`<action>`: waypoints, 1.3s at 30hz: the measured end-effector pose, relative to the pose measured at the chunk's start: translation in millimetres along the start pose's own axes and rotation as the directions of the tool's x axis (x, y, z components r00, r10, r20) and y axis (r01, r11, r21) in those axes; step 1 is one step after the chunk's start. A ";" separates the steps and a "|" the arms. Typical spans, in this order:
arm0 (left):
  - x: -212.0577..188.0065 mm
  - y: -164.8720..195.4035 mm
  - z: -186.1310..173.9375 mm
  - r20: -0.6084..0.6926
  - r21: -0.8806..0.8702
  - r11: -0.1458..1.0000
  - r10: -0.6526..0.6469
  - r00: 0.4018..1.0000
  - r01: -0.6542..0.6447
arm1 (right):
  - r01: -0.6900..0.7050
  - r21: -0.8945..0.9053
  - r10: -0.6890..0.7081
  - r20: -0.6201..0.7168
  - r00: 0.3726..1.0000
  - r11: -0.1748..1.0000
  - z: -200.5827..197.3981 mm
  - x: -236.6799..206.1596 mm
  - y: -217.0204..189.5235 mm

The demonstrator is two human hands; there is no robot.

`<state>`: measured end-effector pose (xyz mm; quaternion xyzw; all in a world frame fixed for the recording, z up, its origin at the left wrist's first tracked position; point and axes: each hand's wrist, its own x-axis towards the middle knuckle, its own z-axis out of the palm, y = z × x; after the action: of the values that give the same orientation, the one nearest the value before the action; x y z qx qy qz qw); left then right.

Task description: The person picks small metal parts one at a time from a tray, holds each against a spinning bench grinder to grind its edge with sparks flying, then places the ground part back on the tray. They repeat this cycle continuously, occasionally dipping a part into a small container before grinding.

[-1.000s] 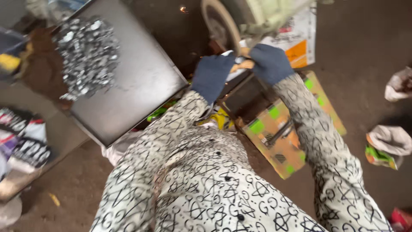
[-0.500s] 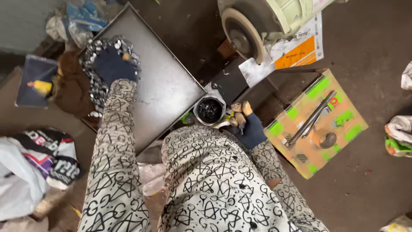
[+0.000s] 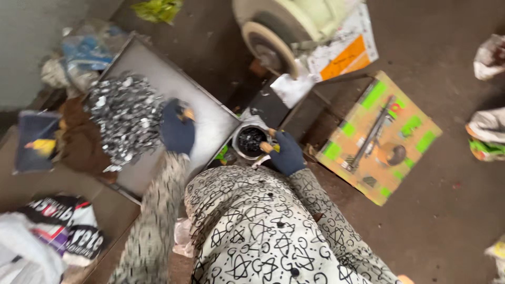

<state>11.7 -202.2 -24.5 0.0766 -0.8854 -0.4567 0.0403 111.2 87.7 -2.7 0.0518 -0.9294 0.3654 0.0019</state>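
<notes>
Pile of small shiny metal pieces [image 3: 123, 118] lay on a grey metal tray [image 3: 210, 113]. Gloved left hand [image 3: 177, 131] hovered at the pile's edge, blurred; finger state could not be told. Gloved right hand [image 3: 286, 152] curled at the rim of a small round container [image 3: 251, 141]. Dark, littered concrete floor [image 3: 452, 210]; flattened cardboard [image 3: 381, 137] lay nearby.

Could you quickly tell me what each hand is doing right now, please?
Left hand: gloved, blurred over the metal tray; grip cannot be told.
Right hand: gloved, at the small bowl; grip unclear.
</notes>
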 end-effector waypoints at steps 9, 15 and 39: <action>-54.2 148.4 110.2 0.328 -0.514 0.810 -0.118 0.937 0.282 | 0.209 -0.096 -0.219 -0.104 0.970 0.973 -102.2 68.6 -14.7; 10.0 166.2 118.8 0.153 0.149 0.870 0.449 0.881 -0.469 | 0.262 -0.329 -0.277 -0.001 0.961 0.908 -133.0 115.7 27.0; -15.4 160.5 99.5 0.264 0.081 0.784 0.578 0.772 -0.615 | -0.241 0.967 0.340 0.201 0.919 0.078 -81.7 72.1 43.5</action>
<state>-3.1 -28.1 48.6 -0.2582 -0.8964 -0.3520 0.0767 32.4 168.0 30.6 -0.1589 -0.4544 0.8738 -0.0691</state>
